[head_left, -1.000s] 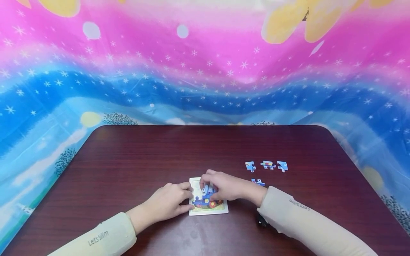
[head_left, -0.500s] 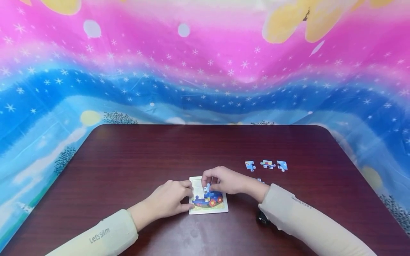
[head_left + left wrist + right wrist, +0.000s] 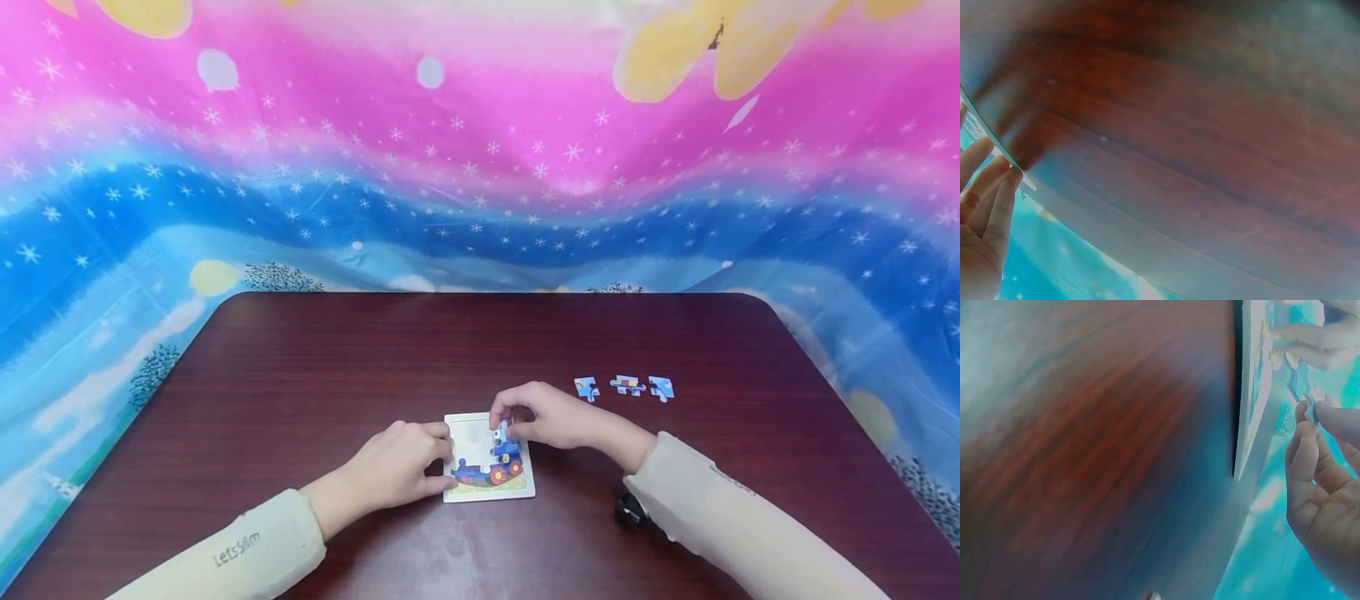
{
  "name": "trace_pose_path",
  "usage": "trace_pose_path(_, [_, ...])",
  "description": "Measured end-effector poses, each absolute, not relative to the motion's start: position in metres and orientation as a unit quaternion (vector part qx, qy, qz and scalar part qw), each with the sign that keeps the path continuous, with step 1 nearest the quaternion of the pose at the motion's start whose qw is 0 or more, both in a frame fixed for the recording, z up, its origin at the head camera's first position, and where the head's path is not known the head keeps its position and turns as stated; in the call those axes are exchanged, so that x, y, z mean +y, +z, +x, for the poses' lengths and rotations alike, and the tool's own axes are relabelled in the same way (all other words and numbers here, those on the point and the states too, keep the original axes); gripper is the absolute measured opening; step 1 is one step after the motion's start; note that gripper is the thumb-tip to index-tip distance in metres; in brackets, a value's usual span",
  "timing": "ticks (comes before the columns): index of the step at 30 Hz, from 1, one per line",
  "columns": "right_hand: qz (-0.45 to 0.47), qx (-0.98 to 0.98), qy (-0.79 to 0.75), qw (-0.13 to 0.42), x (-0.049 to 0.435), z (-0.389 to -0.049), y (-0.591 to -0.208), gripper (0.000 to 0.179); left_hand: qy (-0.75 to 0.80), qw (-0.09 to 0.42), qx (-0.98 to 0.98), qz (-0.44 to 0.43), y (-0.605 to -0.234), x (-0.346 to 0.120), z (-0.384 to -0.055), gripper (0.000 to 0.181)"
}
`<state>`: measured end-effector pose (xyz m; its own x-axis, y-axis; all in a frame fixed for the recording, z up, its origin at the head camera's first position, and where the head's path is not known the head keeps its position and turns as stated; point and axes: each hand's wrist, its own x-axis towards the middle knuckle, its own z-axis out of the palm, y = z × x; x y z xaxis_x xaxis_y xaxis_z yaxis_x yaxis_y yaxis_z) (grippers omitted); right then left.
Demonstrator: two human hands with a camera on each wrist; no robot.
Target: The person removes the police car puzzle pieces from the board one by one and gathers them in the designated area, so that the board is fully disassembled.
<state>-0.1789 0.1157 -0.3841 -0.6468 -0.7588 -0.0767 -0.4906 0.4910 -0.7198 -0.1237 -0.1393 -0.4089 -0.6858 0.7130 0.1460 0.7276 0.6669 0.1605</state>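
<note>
A small square puzzle tray (image 3: pixel 528 492) with a pale frame lies near the middle of the table. Along its bottom, placed pieces show a blue train with red and yellow wheels. My left hand (image 3: pixel 397 467) rests at its left side, fingertips and thumb on the frame. In the left wrist view the fingers (image 3: pixel 999 209) reach fairly straight to the tray's edge. Over the tray's right part, my right hand (image 3: pixel 551 414) pinches a blue jigsaw piece (image 3: pixel 501 435) between thumb and fingers. The right wrist view shows this piece (image 3: pixel 1299 384) tilted and raised above the tray.
Three loose jigsaw pieces lie in a row at the back right: a left one (image 3: pixel 587 388), a middle one (image 3: pixel 627 385) and a right one (image 3: pixel 661 388). The dark wooden table (image 3: pixel 360 350) ends at a patterned cloth backdrop (image 3: pixel 480 167).
My right hand has moved right and slightly away with the blue piece, uncovering more of the tray. A fourth loose piece is now hidden behind the right hand. The left hand stays put.
</note>
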Motion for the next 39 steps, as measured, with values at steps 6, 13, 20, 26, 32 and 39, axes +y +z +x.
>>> trace_pose_path(6, [-0.356,0.851,-0.345,0.175,0.139,-0.181,-0.380,0.014,-0.102,0.046,-0.910,-0.399,-0.409,-0.139,-0.123,0.018])
trace_pose_path(13, [-0.334,0.855,-0.366,0.153,0.170,-0.182,-0.376,0.012,-0.098,0.046,-0.909,-0.401,-0.410,-0.141,-0.123,0.017])
trace_pose_path(20, [-0.310,0.864,-0.370,0.143,0.200,-0.179,-0.372,0.014,-0.094,0.047,-0.907,-0.408,-0.409,-0.140,-0.122,0.015])
trace_pose_path(26, [-0.297,0.873,-0.365,0.129,0.227,-0.177,-0.372,0.014,-0.090,0.049,-0.907,-0.408,-0.411,-0.142,-0.121,0.016])
trace_pose_path(32, [-0.284,0.881,-0.360,0.118,0.252,-0.174,-0.372,0.015,-0.090,0.049,-0.907,-0.409,-0.411,-0.143,-0.119,0.018])
trace_pose_path(39, [-0.262,0.889,-0.354,0.124,0.276,-0.173,-0.377,0.015,-0.078,0.042,-0.906,-0.414,-0.411,-0.146,-0.117,0.023])
